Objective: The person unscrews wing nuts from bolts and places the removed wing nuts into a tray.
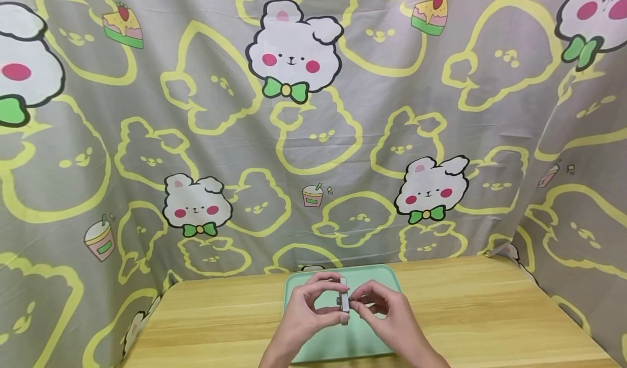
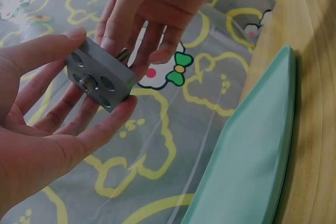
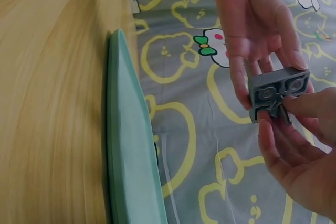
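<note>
A grey rectangular block (image 2: 113,71) with several round holes is held above the tray. My left hand (image 1: 305,309) grips it by its two ends, thumb on one edge and fingers on the other. In the left wrist view, a round metal piece (image 2: 88,83) sits at the middle of the holed face. From the opposite face a threaded bolt (image 3: 285,115) sticks out at a slant, between round recesses. My right hand (image 1: 386,307) pinches near this bolt with thumb and fingers, which partly hide it.
A mint-green tray (image 1: 360,339) lies below both hands on a wooden table (image 1: 480,313). A grey curtain (image 1: 313,112) with yellow outlines and cartoon rabbits hangs behind the table and along both sides.
</note>
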{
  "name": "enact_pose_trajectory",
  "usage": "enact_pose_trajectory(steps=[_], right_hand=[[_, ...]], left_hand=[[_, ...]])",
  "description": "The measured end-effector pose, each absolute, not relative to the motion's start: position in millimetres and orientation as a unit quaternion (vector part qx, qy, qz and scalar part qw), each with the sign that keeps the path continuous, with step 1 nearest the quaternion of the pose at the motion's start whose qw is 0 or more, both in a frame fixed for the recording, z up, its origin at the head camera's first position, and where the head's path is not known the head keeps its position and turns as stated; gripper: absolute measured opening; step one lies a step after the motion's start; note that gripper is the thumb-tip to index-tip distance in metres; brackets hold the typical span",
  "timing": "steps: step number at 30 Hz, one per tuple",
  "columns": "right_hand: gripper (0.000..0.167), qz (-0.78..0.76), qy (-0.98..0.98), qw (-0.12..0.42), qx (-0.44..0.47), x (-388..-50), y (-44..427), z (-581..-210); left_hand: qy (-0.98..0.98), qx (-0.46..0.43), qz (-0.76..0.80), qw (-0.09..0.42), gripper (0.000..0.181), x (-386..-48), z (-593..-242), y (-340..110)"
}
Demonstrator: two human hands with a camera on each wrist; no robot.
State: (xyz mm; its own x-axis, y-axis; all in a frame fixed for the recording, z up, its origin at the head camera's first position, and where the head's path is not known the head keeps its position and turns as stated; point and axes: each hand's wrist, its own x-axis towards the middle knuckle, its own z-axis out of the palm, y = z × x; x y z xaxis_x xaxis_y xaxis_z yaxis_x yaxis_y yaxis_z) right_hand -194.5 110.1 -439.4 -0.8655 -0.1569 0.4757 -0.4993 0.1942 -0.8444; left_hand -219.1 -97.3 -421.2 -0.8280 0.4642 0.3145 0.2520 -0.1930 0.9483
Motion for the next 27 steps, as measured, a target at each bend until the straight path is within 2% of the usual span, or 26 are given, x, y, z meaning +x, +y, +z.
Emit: enact_pose_trajectory(steps=[3,13,17,22,27], right_hand=[[0.011,0.571,-0.757,0.197,0.249,-194.3,108.4,-442.9],[0.04,0.445,-0.727,0.353,0.385,-203.7,110.1,-452.3],[0.043,0.405,-0.726,0.388,0.399,-207.6,110.3,-453.2],[0.041,0.418,-0.729,0.368,0.397,-204.4,110.9,-448.3],[0.03,0.503,-0.741,0.284,0.343,-197.7,113.2,-441.6]], left_hand=[[0.627,0.282,0.723,0.074,0.04,-219.0,-421.1,-97.7],[0.614,0.28,0.734,0.076,0.041,-219.7,-420.3,-99.1],[0.611,0.282,0.736,0.073,0.043,-220.7,-419.5,-99.8],[0.613,0.279,0.736,0.073,0.045,-219.6,-419.1,-100.4],[0.617,0.273,0.735,0.071,0.043,-218.7,-418.7,-99.6]])
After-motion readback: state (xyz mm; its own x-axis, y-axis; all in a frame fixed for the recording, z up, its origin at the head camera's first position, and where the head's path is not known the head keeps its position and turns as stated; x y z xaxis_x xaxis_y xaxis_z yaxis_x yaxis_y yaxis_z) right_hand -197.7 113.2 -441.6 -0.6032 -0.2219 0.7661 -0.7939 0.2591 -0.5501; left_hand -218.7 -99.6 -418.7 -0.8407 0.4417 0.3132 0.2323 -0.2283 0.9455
